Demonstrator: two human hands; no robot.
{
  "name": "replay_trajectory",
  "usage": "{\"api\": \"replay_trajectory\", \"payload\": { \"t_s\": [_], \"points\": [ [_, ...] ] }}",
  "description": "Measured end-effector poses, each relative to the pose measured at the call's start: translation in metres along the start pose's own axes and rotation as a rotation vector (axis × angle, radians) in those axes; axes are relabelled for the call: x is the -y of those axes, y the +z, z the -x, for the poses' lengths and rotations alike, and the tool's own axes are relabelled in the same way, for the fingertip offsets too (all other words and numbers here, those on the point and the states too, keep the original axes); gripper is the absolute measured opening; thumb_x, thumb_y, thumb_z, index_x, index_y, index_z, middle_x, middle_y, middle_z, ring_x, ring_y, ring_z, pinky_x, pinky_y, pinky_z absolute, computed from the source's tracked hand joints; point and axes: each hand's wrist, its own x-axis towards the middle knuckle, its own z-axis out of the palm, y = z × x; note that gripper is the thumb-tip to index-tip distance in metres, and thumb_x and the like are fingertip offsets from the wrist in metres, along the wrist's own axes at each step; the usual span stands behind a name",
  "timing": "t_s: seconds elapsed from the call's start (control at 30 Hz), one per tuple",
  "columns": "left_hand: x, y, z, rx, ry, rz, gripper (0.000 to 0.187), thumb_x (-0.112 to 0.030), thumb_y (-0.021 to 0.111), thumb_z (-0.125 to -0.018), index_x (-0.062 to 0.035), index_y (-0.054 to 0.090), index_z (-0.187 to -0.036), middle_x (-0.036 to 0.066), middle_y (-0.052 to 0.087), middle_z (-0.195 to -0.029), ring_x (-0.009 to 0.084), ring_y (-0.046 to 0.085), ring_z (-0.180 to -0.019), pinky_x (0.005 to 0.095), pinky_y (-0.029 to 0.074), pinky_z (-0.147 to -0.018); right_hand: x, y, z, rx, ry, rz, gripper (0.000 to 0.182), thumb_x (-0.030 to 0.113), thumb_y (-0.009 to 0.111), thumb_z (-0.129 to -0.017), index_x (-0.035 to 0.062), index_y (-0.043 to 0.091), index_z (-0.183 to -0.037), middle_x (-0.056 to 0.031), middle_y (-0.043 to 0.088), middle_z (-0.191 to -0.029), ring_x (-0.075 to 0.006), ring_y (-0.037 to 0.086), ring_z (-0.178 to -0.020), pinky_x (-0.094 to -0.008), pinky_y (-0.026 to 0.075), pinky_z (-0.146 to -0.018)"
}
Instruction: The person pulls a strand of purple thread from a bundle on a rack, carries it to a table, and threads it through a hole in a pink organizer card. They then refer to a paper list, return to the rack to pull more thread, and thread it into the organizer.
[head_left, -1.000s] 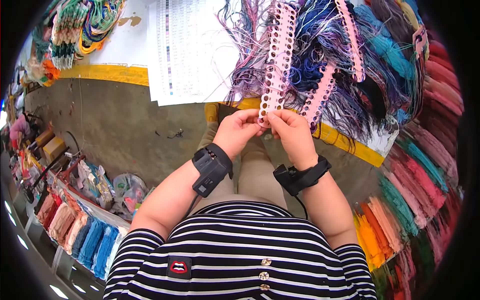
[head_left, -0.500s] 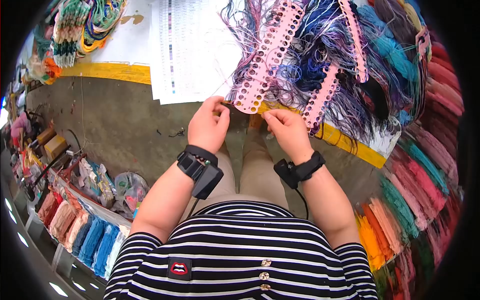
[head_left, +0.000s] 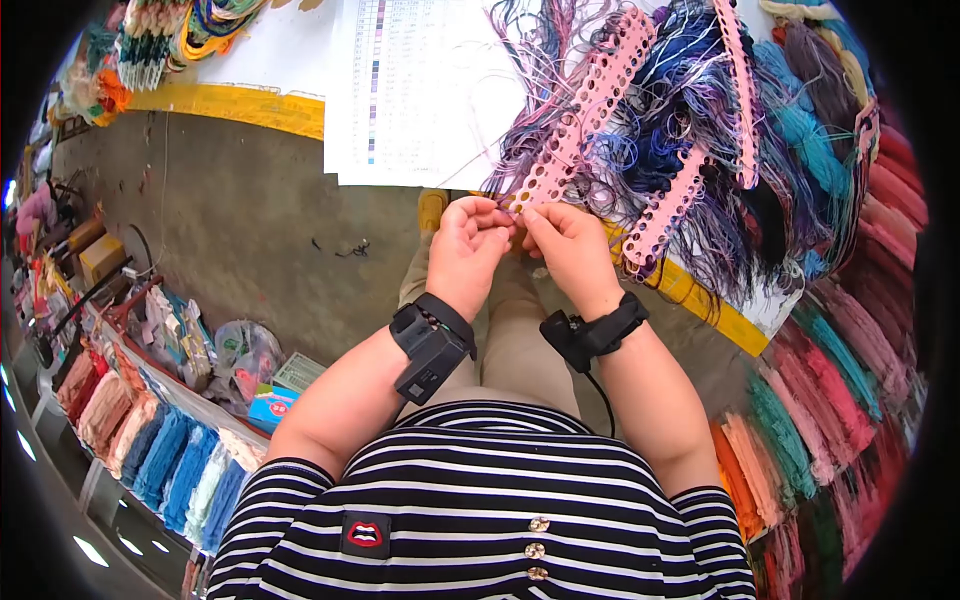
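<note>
My left hand (head_left: 466,258) is closed, its thumb and fingers pinching purple embroidery thread (head_left: 506,200) at the near end of a long pink thread card (head_left: 572,138). The card has round holes along both edges, with strands tied through them. Right beside it, my right hand (head_left: 576,258) is closed too, thumb and forefinger pinched at the card's near tip, which they partly cover. The two sets of fingertips almost meet, and the finest strands between them are too small to follow. Two more pink thread cards (head_left: 668,208) lie to the right among tangled blue and purple threads (head_left: 655,125).
Printed sheets (head_left: 430,100) lie on the white table with its yellow edge (head_left: 235,108). Multicoloured skeins (head_left: 150,45) hang at the back left. Rows of coloured yarn flank me on the right (head_left: 790,430) and the lower left (head_left: 165,470).
My left hand has moved right and in towards my right hand, and its fingers have come to the thread by the card's tip. The whole view has shifted slightly.
</note>
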Motion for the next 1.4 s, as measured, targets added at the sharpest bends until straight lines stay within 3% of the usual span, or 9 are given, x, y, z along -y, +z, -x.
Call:
{"api": "replay_trajectory", "payload": {
  "t_s": [0.17,0.47,0.67,0.87,1.0,1.03,1.33,1.37,1.4],
  "points": [
    [0.008,0.001,-0.007,0.073,0.137,-0.08,0.038,0.003,0.056,-0.087,-0.001,0.042,-0.122,0.008,0.057,-0.103,0.0132,0.059,-0.094,0.0252,0.05,-0.079,0.014,-0.003,0.01,-0.024,0.076,-0.047,0.02,0.017,0.057,-0.092,0.0,0.066,-0.09,0.0004,0.059,-0.067,-0.0051,0.053,-0.059,-0.0207,0.042,-0.055],
    [-0.001,0.01,-0.004,0.105,0.049,-0.053,0.049,0.003,0.058,-0.086,-0.0006,0.038,-0.131,0.007,0.057,-0.103,0.01,0.061,-0.089,0.0225,0.05,-0.073,0.014,-0.014,0.019,-0.02,0.103,-0.041,0.019,0.017,0.057,-0.091,0.0011,0.067,-0.09,0.0014,0.059,-0.068,-0.0045,0.051,-0.06,-0.0203,0.042,-0.055],
    [0.024,0.001,-0.01,0.126,0.057,-0.367,0.026,-0.003,0.065,-0.083,0.001,0.06,-0.108,0.006,0.058,-0.093,0.0085,0.058,-0.075,0.0225,0.049,-0.067,-0.005,-0.02,0.013,-0.051,0.078,-0.02,0.02,0.018,0.057,-0.093,0.0006,0.066,-0.091,0.0011,0.06,-0.07,-0.0051,0.052,-0.061,-0.0201,0.042,-0.057],
    [0.021,0.0,0.002,0.239,0.13,-0.353,0.024,-0.006,0.069,-0.081,-0.001,0.062,-0.103,0.004,0.055,-0.091,0.0101,0.055,-0.076,0.0236,0.049,-0.068,-0.02,-0.036,0.043,-0.358,0.005,0.13,0.026,0.02,0.065,-0.088,-0.0054,0.065,-0.09,-0.0008,0.063,-0.073,-0.0054,0.055,-0.065,-0.0217,0.045,-0.06],
    [-0.01,0.007,0.012,0.339,0.225,-0.65,0.025,-0.01,0.073,-0.078,-0.0049,0.063,-0.1,0.008,0.051,-0.105,0.0154,0.058,-0.088,0.0264,0.05,-0.072,-0.012,-0.042,0.051,-0.067,0.147,-0.179,0.02,0.018,0.067,-0.088,-0.0018,0.067,-0.088,0.0028,0.062,-0.075,-0.0028,0.049,-0.064,-0.0187,0.039,-0.059],
    [0.0,-0.001,0.004,0.388,0.381,-0.705,0.023,-0.013,0.074,-0.077,-0.0054,0.063,-0.097,0.011,0.048,-0.118,0.022,0.06,-0.091,0.032,0.05,-0.078,-0.01,-0.043,0.052,-0.087,0.134,-0.215,0.016,0.016,0.067,-0.088,0.0004,0.067,-0.086,0.0043,0.062,-0.075,-0.0019,0.047,-0.064,-0.0184,0.036,-0.058],
    [0.018,-0.029,-0.003,0.511,0.285,-1.15,0.024,-0.016,0.07,-0.081,-0.0041,0.064,-0.1,0.01,0.062,-0.107,0.0238,0.061,-0.085,0.0338,0.05,-0.077,-0.024,-0.052,0.027,-0.307,-0.009,0.224,0.02,0.018,0.07,-0.083,-0.0024,0.069,-0.082,0.0007,0.063,-0.065,-0.0039,0.05,-0.058,-0.0228,0.041,-0.054],
    [0.016,-0.024,0.004,0.377,0.194,-1.164,0.028,-0.013,0.068,-0.08,-0.0055,0.062,-0.106,0.009,0.063,-0.108,0.0246,0.061,-0.084,0.035,0.05,-0.077,-0.023,-0.052,0.027,-0.307,-0.011,0.235,0.02,0.018,0.07,-0.083,-0.0023,0.068,-0.083,0.0006,0.063,-0.065,-0.004,0.05,-0.058,-0.0229,0.041,-0.054],
    [0.011,-0.018,0.004,0.314,0.311,-1.166,0.028,-0.012,0.067,-0.08,-0.0057,0.062,-0.107,0.009,0.062,-0.108,0.0241,0.061,-0.084,0.0343,0.05,-0.077,-0.023,-0.052,0.027,-0.309,-0.013,0.244,0.02,0.018,0.07,-0.083,-0.0023,0.068,-0.083,0.0005,0.062,-0.065,-0.0041,0.05,-0.058,-0.0229,0.041,-0.054]
  ]
}}
